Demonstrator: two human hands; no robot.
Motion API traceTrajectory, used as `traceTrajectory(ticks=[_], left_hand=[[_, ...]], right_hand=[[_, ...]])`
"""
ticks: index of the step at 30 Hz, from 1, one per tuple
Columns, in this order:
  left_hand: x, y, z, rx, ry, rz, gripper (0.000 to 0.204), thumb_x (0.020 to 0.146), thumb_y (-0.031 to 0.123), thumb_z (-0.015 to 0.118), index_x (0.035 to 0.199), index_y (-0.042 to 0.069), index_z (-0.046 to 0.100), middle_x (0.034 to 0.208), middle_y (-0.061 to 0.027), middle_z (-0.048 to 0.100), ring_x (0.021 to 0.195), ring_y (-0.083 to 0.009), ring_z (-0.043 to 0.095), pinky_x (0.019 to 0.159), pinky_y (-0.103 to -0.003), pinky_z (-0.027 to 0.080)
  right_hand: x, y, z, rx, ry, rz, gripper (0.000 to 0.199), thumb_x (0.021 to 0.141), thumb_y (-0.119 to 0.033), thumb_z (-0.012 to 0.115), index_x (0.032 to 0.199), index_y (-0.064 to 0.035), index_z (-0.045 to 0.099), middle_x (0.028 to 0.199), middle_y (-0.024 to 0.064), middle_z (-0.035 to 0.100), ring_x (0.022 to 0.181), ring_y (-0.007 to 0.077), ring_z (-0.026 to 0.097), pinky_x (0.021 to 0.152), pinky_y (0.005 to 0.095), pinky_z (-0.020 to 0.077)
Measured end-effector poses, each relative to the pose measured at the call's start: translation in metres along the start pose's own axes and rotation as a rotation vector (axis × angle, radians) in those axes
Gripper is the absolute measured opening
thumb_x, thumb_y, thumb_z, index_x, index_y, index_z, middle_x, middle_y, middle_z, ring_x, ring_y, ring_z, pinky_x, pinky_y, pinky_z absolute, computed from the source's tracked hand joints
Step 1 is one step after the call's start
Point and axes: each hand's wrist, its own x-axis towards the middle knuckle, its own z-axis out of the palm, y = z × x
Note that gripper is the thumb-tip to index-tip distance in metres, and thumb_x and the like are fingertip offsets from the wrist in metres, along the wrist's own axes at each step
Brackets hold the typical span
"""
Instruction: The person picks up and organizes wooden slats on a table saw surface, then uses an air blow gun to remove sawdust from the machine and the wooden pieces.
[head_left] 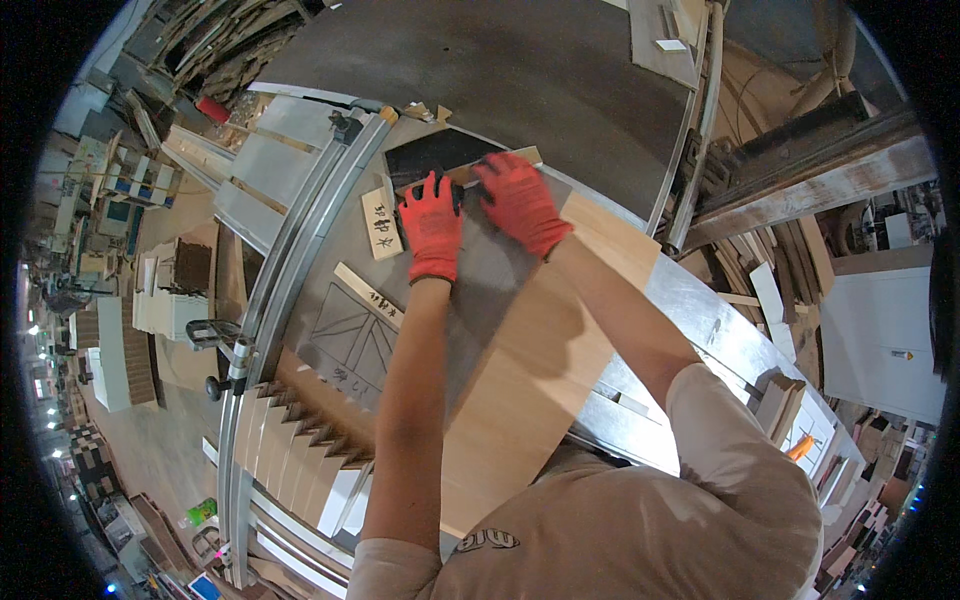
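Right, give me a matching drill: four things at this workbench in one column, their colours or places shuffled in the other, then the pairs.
1. left hand
2. long wooden board
3. small wooden block with writing
4. dark panel

a. pale tan, lying under both forearms
b. black, beyond the fingertips
c. in a red glove, flat on the grey surface
d. just left of the left hand

Pairs: 1-c, 2-a, 3-d, 4-b

open tabletop (pixel 520 60) ahead; fence rail (pixel 300 215) on the left
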Motion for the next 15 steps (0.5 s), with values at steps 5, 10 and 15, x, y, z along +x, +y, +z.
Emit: traceTrajectory(ticks=[5, 10, 15], left_hand=[[0.004, -0.014, -0.001, -0.146, 0.034, 0.026, 0.049, 0.077, 0.014, 0.070, 0.124, 0.013, 0.059, 0.135, -0.0100, 0.055, 0.116, -0.0360, 0.055, 0.100, -0.046, 0.044], [0.008, -0.034, -0.034, -0.452, 0.008, 0.085, 0.042, 0.078, 0.018, 0.073, 0.118, 0.009, 0.063, 0.124, -0.0148, 0.061, 0.112, -0.0364, 0.059, 0.097, -0.043, 0.047], [0.021, -0.123, -0.075, -0.440, 0.431, -0.161, 0.043, 0.079, 0.028, 0.077, 0.115, 0.009, 0.064, 0.108, -0.0161, 0.067, 0.105, -0.0351, 0.063, 0.090, -0.041, 0.049]], right_hand=[[0.012, -0.036, 0.046, -0.145, -0.082, 0.056, 0.026, 0.084, -0.016, 0.058, 0.106, -0.0046, 0.065, 0.109, 0.0138, 0.059, 0.108, 0.0314, 0.055, 0.094, 0.0413, 0.0482], [0.013, -0.026, 0.054, -0.144, -0.127, 0.013, 0.025, 0.083, -0.014, 0.057, 0.105, -0.0039, 0.066, 0.109, 0.0146, 0.059, 0.106, 0.0315, 0.056, 0.088, 0.0403, 0.0515], [0.025, -0.027, 0.043, -0.184, -0.275, -0.001, 0.025, 0.084, -0.012, 0.056, 0.105, -0.0014, 0.064, 0.107, 0.0159, 0.058, 0.099, 0.0320, 0.058, 0.083, 0.0417, 0.0534]])
